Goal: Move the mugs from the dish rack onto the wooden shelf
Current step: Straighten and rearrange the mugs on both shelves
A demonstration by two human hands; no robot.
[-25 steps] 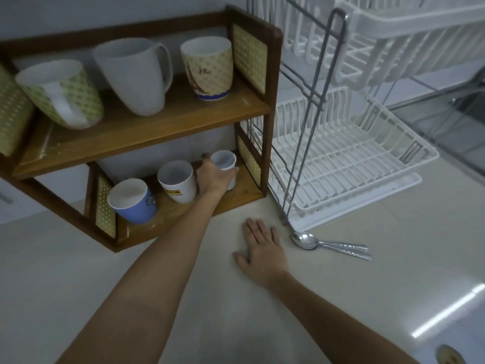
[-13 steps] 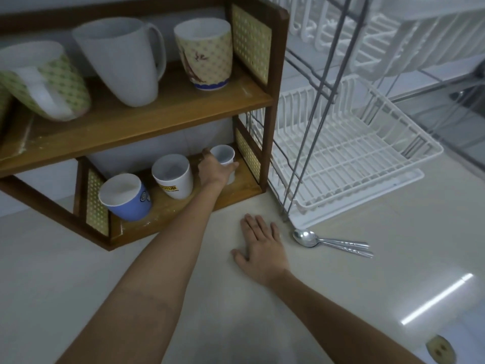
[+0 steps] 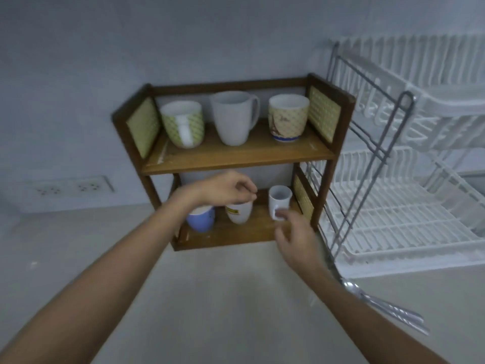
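Note:
The wooden shelf stands on the counter against the wall. Its upper board carries a green patterned mug, a tall white mug and a beige patterned mug. On the lower board stand a blue mug, a white mug with a yellow label and a small white mug. My left hand hovers in front of the lower board, fingers curled, holding nothing. The fingertips of my right hand, raised off the counter, reach the small mug's handle; blur hides any grip.
The white two-tier dish rack on its metal frame stands right of the shelf, with no mugs visible in it. Two spoons lie on the counter by my right forearm. Wall sockets sit at the left.
My left hand has let go of the small white mug and pulled back to the left. My right hand has lifted off the counter toward that mug. The camera has backed away.

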